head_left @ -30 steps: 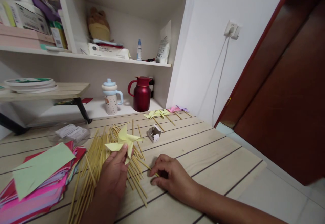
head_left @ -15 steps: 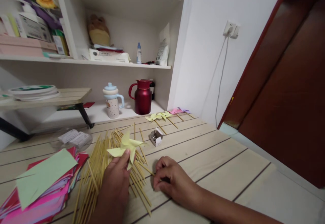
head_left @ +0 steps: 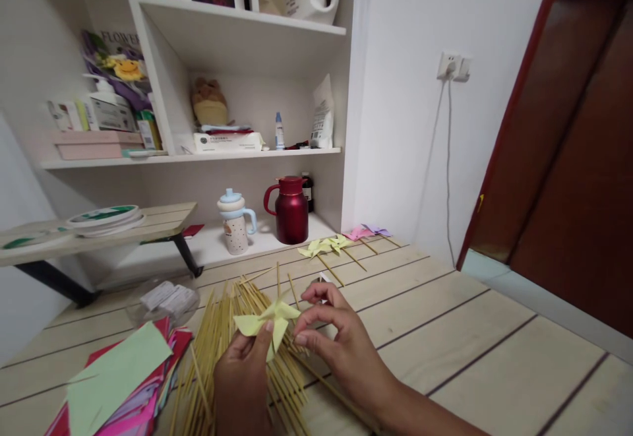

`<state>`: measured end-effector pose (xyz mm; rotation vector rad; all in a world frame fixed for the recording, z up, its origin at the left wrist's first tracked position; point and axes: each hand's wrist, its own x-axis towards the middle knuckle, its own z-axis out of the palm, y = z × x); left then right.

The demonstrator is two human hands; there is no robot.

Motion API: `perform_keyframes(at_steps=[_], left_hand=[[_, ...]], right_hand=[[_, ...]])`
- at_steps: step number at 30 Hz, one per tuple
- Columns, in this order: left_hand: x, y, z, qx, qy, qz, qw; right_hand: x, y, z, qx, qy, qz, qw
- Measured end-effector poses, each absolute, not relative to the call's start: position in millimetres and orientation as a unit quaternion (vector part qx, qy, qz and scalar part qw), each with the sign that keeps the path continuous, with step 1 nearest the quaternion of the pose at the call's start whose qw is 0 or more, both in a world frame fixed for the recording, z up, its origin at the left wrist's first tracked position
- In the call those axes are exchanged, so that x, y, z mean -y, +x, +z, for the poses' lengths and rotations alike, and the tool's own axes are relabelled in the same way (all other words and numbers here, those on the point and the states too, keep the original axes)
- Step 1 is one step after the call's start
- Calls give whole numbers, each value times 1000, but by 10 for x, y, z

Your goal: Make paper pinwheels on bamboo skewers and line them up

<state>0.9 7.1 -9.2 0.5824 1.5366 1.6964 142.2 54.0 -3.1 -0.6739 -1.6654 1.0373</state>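
left hand (head_left: pixel 244 373) pinching paper pinwheel (head_left: pixel 264 320), right hand (head_left: pixel 336 340) touching

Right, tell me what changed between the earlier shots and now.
The right hand left the table and rose to the yellow paper pinwheel, fingers pinched at its centre, with a stick running under it. The left hand holds the pinwheel as before. The bamboo sticks and coloured paper stack lie unmoved.

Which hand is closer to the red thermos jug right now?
Right. The right hand is at the yellow paper pinwheel, below the red thermos jug. The left hand pinches the pinwheel lower and further left.
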Motion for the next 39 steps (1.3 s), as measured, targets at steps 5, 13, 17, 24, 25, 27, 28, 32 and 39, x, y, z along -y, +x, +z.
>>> perform_keyframes(at_steps=[5,13,17,24,25,27,28,32,39], left_hand=[[-53,15,-59,-595,257,648,399],[-35,98,-53,-570,267,647,430],[-43,143,-69,-579,270,648,415],[-25,130,-114,-646,321,617,315],[-23,122,-118,-650,335,612,300],[-23,114,-115,-653,364,603,279],[-23,115,-108,-655,376,598,269],[-20,128,-67,-680,396,565,248],[-20,74,-135,-694,396,537,271]], right_hand=[[-606,1442,-68,685,-291,446,497],[-614,1419,-156,661,-299,478,495],[-594,1438,-132,655,-301,470,509],[-586,1453,-124,665,-293,455,514],[-584,1454,-125,664,-292,456,516],[-583,1460,-130,662,-286,458,520],[-583,1464,-132,662,-282,458,523],[-588,1476,-139,662,-269,456,531],[-586,1476,-134,647,-267,465,542]])
